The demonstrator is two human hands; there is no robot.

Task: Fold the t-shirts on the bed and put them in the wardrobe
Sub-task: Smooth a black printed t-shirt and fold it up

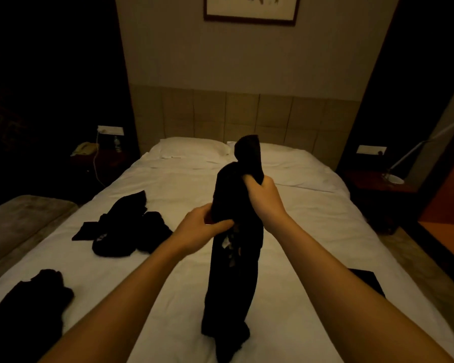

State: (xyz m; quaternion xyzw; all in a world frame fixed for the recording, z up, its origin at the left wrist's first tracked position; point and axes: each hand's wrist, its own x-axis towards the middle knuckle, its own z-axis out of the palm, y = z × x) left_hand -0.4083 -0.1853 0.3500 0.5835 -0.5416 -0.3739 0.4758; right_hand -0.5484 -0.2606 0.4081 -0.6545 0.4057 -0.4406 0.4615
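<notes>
Over the middle of the bed [168,184], both hands hold one black t-shirt [233,263] lifted clear of the white sheet at its upper part, while its lower end trails down onto the sheet near the foot. The right hand [266,203] is clenched round a bunched section near the top of the garment, with a loose end of cloth standing up above the fist. The left hand [199,229] grasps the shirt lower down, thumb laid across the front of the fabric and fingers behind it. A pale print shows on the cloth just below that thumb (its design cannot be made out).

A crumpled pile of black clothes [126,229] lies on the sheet to the left, apart from the hands. A second dark garment [29,307] lies at the near left edge. A flat black item [367,281] rests at the right edge. One pillow [192,148] sits against the padded headboard [233,113].
</notes>
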